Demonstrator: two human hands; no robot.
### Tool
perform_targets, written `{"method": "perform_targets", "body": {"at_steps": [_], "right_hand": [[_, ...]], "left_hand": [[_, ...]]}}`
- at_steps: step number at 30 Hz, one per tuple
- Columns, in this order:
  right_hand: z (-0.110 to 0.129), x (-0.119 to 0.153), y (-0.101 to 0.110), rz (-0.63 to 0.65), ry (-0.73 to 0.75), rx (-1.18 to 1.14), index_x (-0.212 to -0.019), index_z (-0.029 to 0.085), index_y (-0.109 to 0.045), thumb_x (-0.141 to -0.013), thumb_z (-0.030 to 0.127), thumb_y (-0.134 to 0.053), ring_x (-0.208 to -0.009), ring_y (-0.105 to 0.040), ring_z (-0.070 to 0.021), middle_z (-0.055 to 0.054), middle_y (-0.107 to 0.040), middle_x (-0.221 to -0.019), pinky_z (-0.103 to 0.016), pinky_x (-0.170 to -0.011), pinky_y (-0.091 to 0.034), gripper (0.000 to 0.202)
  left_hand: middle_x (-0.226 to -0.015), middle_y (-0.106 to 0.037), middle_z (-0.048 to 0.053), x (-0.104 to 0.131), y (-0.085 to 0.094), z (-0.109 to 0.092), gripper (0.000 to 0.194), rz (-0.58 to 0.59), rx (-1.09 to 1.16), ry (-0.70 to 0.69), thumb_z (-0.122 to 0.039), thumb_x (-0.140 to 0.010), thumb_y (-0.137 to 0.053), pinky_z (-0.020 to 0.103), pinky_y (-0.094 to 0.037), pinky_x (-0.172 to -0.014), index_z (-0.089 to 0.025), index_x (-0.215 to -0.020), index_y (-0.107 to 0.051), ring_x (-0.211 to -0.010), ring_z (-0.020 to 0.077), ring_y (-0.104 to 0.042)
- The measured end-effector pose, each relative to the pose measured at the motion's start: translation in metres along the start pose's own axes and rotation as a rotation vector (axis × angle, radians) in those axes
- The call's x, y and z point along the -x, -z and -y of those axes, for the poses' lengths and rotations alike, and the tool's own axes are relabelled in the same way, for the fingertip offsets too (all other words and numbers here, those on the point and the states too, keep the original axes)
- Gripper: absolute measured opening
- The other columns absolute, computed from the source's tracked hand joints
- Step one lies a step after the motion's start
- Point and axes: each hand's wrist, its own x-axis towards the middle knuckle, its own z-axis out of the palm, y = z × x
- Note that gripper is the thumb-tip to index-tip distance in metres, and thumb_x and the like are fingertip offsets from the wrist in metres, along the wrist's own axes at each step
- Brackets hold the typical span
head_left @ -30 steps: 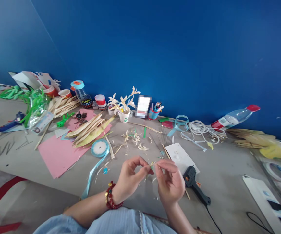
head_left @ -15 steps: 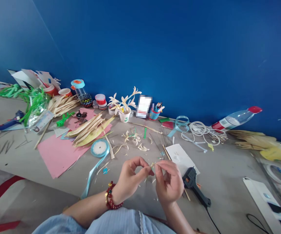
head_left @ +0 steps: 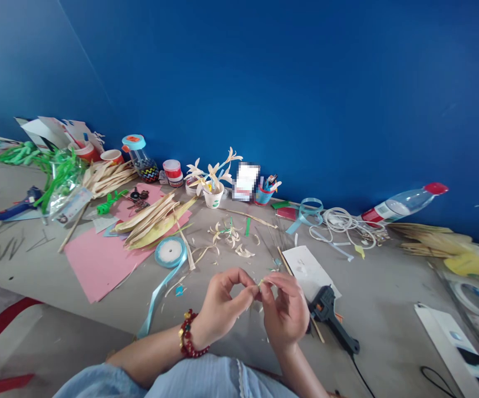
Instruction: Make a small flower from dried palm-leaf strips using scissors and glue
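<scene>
My left hand (head_left: 228,298), with a red bead bracelet (head_left: 188,334) at its wrist, pinches with thumb and forefinger close to the table's front. Facing it, my right hand (head_left: 285,309) pinches too, and the fingertips of both nearly meet. Between them shows a small pale yellow-green piece (head_left: 261,282), mostly covered by the fingers; its kind is too small to make out. Beyond the hands lie cut pale husk petals (head_left: 244,251) and small husk flowers (head_left: 227,233). A black glue gun (head_left: 333,318) rests right of my right hand, by a white card (head_left: 310,271).
A roll of light blue ribbon (head_left: 170,252) lies left, by pink paper (head_left: 98,262) and dried corn husks (head_left: 150,221). Husk flowers stand in a white cup (head_left: 213,198) at the back. Rightward are a white cable (head_left: 337,218), a plastic bottle (head_left: 401,205) and a power strip (head_left: 447,342).
My right hand has shifted slightly left, bringing its fingertips nearer to my left hand's. The left hand is almost where it was, and both still pinch.
</scene>
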Motion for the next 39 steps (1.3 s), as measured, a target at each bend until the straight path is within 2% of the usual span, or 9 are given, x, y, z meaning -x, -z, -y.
{"method": "perform_targets", "body": {"at_steps": [11, 25, 32, 39], "right_hand": [[-0.001, 0.002, 0.001, 0.004, 0.023, 0.03, -0.1, 0.023, -0.062, -0.083, 0.007, -0.064, -0.085, -0.064, -0.0213, -0.005, -0.066, -0.088, -0.038, -0.072, -0.056, 0.023], [0.003, 0.004, 0.002, 0.004, -0.032, -0.046, -0.099, 0.021, -0.06, -0.088, 0.014, -0.059, -0.085, -0.062, -0.0217, -0.007, -0.063, -0.088, -0.042, -0.075, -0.055, 0.013], [0.006, 0.0, -0.001, 0.006, -0.047, -0.043, -0.095, 0.022, -0.062, -0.087, 0.014, -0.061, -0.082, -0.062, -0.0209, -0.005, -0.064, -0.084, -0.038, -0.071, -0.054, 0.011], [0.01, 0.001, 0.002, 0.022, -0.101, -0.125, -0.099, 0.02, -0.061, -0.09, 0.017, -0.057, -0.088, -0.06, -0.0221, -0.007, -0.061, -0.09, -0.038, -0.071, -0.053, 0.011]], "left_hand": [[-0.069, -0.067, 0.005, 0.002, 0.0, 0.0, 0.021, 0.008, 0.011, 0.005, -0.029, -0.085, -0.064, 0.025, -0.046, -0.068, -0.014, -0.071, -0.061, -0.066, 0.015, -0.057], [-0.068, -0.067, 0.005, 0.003, -0.001, 0.001, 0.025, 0.019, 0.096, 0.041, -0.034, -0.083, -0.067, 0.024, -0.045, -0.065, -0.014, -0.071, -0.062, -0.064, 0.014, -0.057], [-0.067, -0.066, 0.005, 0.002, -0.001, -0.001, 0.025, 0.021, 0.068, 0.026, -0.035, -0.083, -0.067, 0.025, -0.046, -0.066, -0.014, -0.071, -0.062, -0.065, 0.0145, -0.057], [-0.068, -0.068, 0.006, 0.003, -0.001, 0.0, 0.022, 0.022, 0.089, 0.029, -0.031, -0.084, -0.065, 0.025, -0.046, -0.065, -0.014, -0.071, -0.061, -0.063, 0.0143, -0.057]]}}
